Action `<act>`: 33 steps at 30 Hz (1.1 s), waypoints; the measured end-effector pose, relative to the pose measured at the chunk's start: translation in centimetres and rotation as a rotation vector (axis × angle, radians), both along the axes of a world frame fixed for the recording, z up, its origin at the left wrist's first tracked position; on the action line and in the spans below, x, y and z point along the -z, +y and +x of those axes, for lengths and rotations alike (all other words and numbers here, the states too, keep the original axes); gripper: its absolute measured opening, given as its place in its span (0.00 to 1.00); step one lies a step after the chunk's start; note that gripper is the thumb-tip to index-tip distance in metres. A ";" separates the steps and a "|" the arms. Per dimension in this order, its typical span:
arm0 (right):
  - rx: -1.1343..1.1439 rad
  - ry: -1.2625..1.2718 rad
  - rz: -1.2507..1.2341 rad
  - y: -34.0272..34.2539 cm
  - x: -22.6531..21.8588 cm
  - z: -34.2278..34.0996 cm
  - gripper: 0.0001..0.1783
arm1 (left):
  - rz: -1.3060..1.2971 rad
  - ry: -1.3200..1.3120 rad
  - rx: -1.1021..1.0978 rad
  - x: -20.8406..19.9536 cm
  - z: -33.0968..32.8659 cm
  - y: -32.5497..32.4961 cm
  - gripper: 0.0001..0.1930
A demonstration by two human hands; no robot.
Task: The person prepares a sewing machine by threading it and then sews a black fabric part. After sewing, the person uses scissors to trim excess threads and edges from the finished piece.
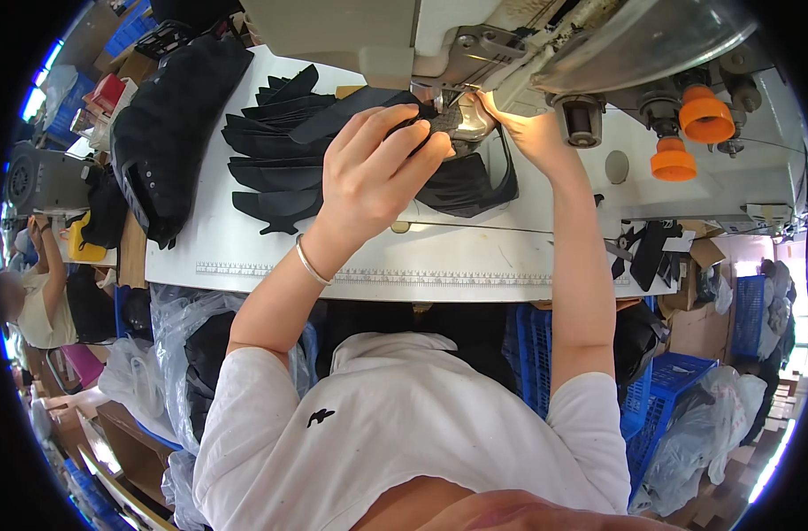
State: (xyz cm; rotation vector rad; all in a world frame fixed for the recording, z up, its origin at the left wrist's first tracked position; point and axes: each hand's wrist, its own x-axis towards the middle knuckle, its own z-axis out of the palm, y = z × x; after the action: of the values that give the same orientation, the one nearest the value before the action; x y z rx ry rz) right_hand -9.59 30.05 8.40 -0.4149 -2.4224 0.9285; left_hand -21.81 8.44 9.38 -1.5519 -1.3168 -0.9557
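Observation:
A black fabric piece (466, 188) with a curved dark strip along its right side lies under the head of a sewing machine (485, 44). My left hand (373, 168), a bangle at its wrist, is closed on black fabric left of the needle, fingers bent and fingertips partly hidden. On the other side my right hand (538, 142) reaches in by the lit needle area, its fingers pinching the edge of the same work. Beside my left hand, several black cut pieces (271, 142) lie fanned out in overlapping layers on the white table (510, 252).
A long black padded item (178, 133) lies at the table's left end. Orange-capped thread stands (706, 115) rise at the right. Small scissors (618, 249) and black scraps (653, 252) lie at the right end. Blue crates (673, 376) and plastic bags flank me. Another person (43, 296) works at far left.

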 end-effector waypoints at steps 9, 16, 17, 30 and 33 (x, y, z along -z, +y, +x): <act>-0.031 0.166 -0.009 -0.1 0.0 -0.4 0.20 | -0.008 0.030 0.013 -0.2 -0.3 -0.1 0.11; 0.005 0.156 -0.016 -1.3 -0.8 -0.1 0.15 | 0.001 0.053 0.067 0.0 -1.4 -0.1 0.10; 0.016 0.134 -0.030 -1.4 -0.8 -0.1 0.15 | 0.010 0.055 0.075 0.1 -1.6 0.0 0.10; 0.134 0.046 -0.031 -0.7 0.4 0.2 0.24 | -0.005 0.004 0.036 -0.2 -0.7 -0.2 0.13; 0.190 0.053 -0.007 -0.7 1.3 0.4 0.21 | -0.011 0.012 0.055 -0.4 -0.9 -0.2 0.13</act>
State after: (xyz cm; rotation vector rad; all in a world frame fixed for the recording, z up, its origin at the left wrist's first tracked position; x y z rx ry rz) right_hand -9.21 29.39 7.06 -0.6042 -2.2861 0.8538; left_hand -22.72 8.27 9.74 -1.6068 -1.2787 -0.9735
